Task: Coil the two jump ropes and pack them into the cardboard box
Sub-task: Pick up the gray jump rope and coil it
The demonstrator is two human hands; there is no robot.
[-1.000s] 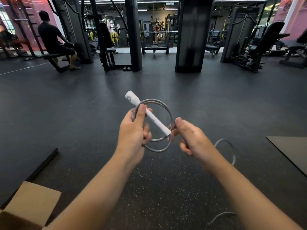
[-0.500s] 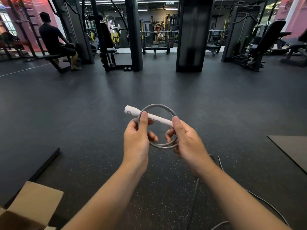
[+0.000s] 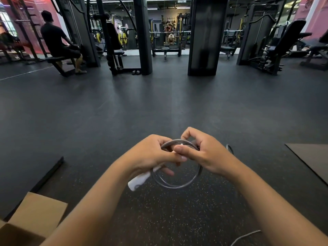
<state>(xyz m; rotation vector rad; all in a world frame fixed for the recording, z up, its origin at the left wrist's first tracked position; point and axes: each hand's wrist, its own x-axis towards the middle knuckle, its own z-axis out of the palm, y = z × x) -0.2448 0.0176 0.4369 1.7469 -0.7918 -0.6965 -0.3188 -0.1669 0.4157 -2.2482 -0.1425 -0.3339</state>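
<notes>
I hold a grey jump rope (image 3: 179,185) wound into a small coil in front of me, above the dark gym floor. Its white handle (image 3: 140,180) now points down and to the left, below my left wrist. My left hand (image 3: 150,153) grips the coil and the handle's upper end. My right hand (image 3: 200,151) pinches the coil's top right side with curled fingers. Loose rope trails behind my right wrist (image 3: 229,148) and onto the floor at the lower right (image 3: 246,236). The open cardboard box (image 3: 38,212) stands at the bottom left. A second rope is not visible.
A black floor strip (image 3: 48,174) runs beside the box. A brown mat (image 3: 312,160) lies at the right. Weight machines and two dark pillars (image 3: 202,36) stand across the far floor. A person (image 3: 55,39) sits on a bench at the far left.
The handle has swung from pointing up-left to pointing down-left. Both hands have dropped lower and closer together, and the coil now hangs below the fingers.
</notes>
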